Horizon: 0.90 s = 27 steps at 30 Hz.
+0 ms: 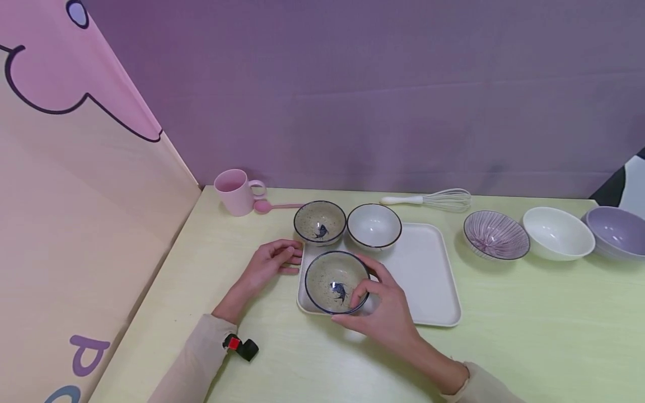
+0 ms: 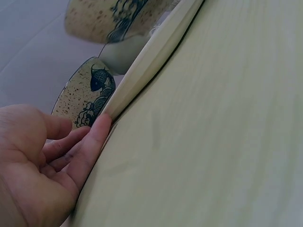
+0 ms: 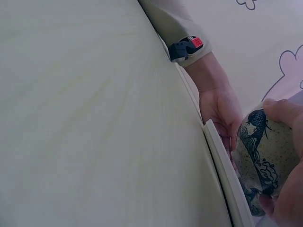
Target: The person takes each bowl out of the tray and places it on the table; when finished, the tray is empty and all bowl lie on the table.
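Observation:
My right hand (image 1: pixel 385 305) grips a speckled beige bowl (image 1: pixel 330 277) by its right side, thumb at the near rim and a finger inside. A blue fish is painted in this bowl, which overlaps the tray's front left part in the head view; the right wrist view shows its patterned outside tilted. My left hand (image 1: pixel 269 263) lies at the left edge of the white tray (image 1: pixel 433 280), fingers loosely bent and fingertips right at the rim. Toward the back of the tray stand a matching speckled bowl (image 1: pixel 319 221) and a white bowl with a dark rim (image 1: pixel 374 225), side by side.
A pink mug (image 1: pixel 235 196) and a pink spoon (image 1: pixel 269 207) are at the back left. Behind the tray lies a whisk (image 1: pixel 438 200). To the right stand a purple-striped bowl (image 1: pixel 496 235), a plain white bowl (image 1: pixel 556 235) and a purple bowl (image 1: pixel 617 232) in a row.

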Motion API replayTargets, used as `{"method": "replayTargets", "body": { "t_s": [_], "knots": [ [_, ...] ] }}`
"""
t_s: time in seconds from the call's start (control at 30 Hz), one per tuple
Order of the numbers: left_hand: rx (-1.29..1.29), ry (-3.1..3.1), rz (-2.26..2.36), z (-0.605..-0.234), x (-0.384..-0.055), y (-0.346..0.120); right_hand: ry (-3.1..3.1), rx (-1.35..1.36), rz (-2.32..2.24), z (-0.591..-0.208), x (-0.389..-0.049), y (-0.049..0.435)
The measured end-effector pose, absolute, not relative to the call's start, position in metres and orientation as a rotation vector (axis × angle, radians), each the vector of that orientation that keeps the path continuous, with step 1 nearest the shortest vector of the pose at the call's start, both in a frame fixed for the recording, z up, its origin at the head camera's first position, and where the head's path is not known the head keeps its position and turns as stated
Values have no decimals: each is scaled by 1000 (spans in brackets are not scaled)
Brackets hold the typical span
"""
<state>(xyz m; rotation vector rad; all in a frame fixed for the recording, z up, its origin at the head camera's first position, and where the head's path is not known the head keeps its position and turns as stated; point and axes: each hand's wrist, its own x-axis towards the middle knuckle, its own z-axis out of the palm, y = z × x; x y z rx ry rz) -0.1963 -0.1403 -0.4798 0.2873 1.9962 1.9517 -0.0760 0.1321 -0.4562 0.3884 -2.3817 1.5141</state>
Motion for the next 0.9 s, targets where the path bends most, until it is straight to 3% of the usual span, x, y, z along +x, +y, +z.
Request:
{"method": "replayTargets", "body": {
  "t_s": [0.9],
  "knots": [
    [191,2137,1935,-477,-168,-132,-2255,57,1561,-432,-34,232]
  ]
}}
